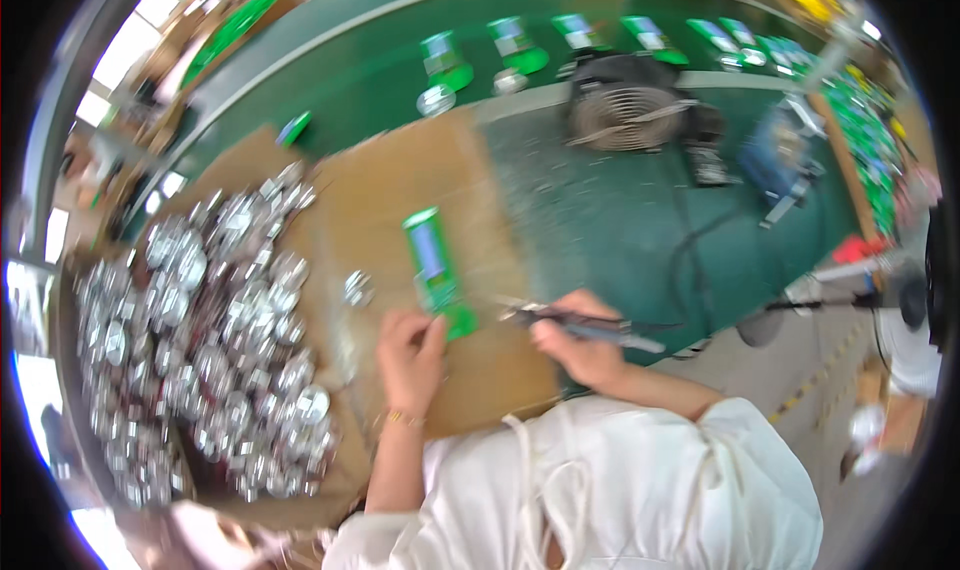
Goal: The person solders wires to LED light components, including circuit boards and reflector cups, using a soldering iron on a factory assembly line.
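Note:
A green circuit board point(428, 255) with a pale, bluish rectangular panel lies on brown cardboard in front of me. The fingertips of my left hand point(410, 362) are pinched together at the board's near rounded end; blur hides what is between them. In my right hand point(585, 345) is a slim dark-and-grey hand tool point(610, 327). Its thin tip points left, to the right of the board and apart from it. Motion blur hides its exact kind. To the left of the board sits one small shiny metallic part point(358, 288).
A cardboard box point(270, 510) of shiny round parts stands left. Beyond the cardboard sheet point(400, 170), similar boards point(445, 60) line a green surface. A black device with a round grille point(630, 115), a blue item with a metal frame point(780, 150) and a dark cable lie right.

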`<state>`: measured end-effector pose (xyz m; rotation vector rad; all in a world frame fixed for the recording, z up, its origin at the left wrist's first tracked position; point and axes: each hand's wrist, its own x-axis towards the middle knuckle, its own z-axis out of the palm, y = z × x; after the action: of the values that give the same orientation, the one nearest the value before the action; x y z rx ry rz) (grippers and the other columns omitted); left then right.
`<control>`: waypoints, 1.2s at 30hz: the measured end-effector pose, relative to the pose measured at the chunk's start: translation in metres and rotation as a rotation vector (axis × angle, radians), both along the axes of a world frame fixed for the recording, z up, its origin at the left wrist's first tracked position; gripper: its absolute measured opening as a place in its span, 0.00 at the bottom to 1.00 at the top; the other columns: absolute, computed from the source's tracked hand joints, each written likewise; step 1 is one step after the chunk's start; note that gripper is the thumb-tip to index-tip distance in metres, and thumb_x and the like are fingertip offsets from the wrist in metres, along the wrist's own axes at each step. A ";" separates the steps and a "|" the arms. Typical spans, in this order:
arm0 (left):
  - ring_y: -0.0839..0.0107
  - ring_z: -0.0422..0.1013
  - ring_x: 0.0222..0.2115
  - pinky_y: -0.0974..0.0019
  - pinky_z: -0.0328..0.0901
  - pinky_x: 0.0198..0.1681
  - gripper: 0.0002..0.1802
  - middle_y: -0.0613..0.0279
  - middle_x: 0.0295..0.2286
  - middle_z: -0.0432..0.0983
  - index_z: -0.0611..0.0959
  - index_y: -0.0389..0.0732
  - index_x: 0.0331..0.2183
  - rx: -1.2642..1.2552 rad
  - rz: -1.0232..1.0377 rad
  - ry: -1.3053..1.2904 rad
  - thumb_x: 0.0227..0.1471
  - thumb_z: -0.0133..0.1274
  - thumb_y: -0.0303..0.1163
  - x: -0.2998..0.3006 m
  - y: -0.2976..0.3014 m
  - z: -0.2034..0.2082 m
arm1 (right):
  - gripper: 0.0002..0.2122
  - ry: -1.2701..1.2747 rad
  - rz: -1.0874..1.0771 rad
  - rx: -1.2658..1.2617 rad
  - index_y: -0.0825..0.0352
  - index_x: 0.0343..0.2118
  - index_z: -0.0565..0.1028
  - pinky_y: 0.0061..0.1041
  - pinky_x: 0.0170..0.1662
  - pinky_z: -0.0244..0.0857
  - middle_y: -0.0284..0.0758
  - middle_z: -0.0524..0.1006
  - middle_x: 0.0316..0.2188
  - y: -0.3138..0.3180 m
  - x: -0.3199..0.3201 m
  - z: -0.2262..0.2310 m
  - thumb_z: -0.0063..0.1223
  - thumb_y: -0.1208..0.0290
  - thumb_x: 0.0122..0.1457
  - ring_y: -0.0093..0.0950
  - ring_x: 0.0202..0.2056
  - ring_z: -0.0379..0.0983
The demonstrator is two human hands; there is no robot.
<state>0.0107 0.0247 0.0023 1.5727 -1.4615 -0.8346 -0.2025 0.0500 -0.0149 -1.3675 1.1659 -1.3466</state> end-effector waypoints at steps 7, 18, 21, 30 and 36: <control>0.66 0.68 0.26 0.68 0.63 0.30 0.06 0.57 0.26 0.69 0.79 0.35 0.22 -0.017 0.014 -0.131 0.41 0.56 0.28 -0.003 -0.004 -0.001 | 0.08 -0.085 0.029 0.137 0.71 0.28 0.65 0.18 0.24 0.65 0.37 0.73 0.20 -0.005 0.004 0.012 0.52 0.74 0.51 0.20 0.21 0.69; 0.69 0.68 0.24 0.69 0.63 0.27 0.07 0.59 0.24 0.69 0.79 0.35 0.22 0.081 -0.009 -0.107 0.41 0.57 0.29 0.000 -0.009 -0.002 | 0.08 -0.065 0.047 0.120 0.71 0.28 0.65 0.17 0.23 0.64 0.37 0.73 0.20 -0.010 0.011 0.006 0.53 0.75 0.51 0.19 0.20 0.69; 0.69 0.68 0.23 0.70 0.63 0.27 0.07 0.59 0.24 0.68 0.79 0.35 0.21 0.074 0.000 -0.105 0.41 0.57 0.29 0.000 -0.009 -0.002 | 0.08 -0.048 0.055 0.125 0.71 0.28 0.66 0.17 0.23 0.64 0.37 0.73 0.19 -0.010 0.011 0.005 0.53 0.75 0.51 0.19 0.20 0.69; 0.71 0.67 0.23 0.71 0.62 0.27 0.07 0.60 0.24 0.68 0.79 0.35 0.21 0.125 -0.033 -0.067 0.40 0.57 0.29 0.002 -0.012 -0.002 | 0.08 -0.031 0.037 0.119 0.70 0.27 0.67 0.16 0.23 0.63 0.34 0.73 0.19 -0.013 0.012 0.009 0.54 0.74 0.51 0.17 0.20 0.68; 0.72 0.67 0.23 0.71 0.62 0.27 0.08 0.61 0.24 0.68 0.79 0.34 0.21 0.175 -0.028 -0.050 0.40 0.57 0.29 0.002 -0.013 0.001 | 0.08 -0.173 -0.046 0.152 0.71 0.28 0.67 0.16 0.23 0.64 0.35 0.73 0.20 -0.009 0.007 0.015 0.54 0.74 0.51 0.17 0.21 0.69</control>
<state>0.0132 0.0119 0.0029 1.7164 -1.4822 -0.9684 -0.1959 0.0408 0.0004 -1.1004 1.1635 -1.3517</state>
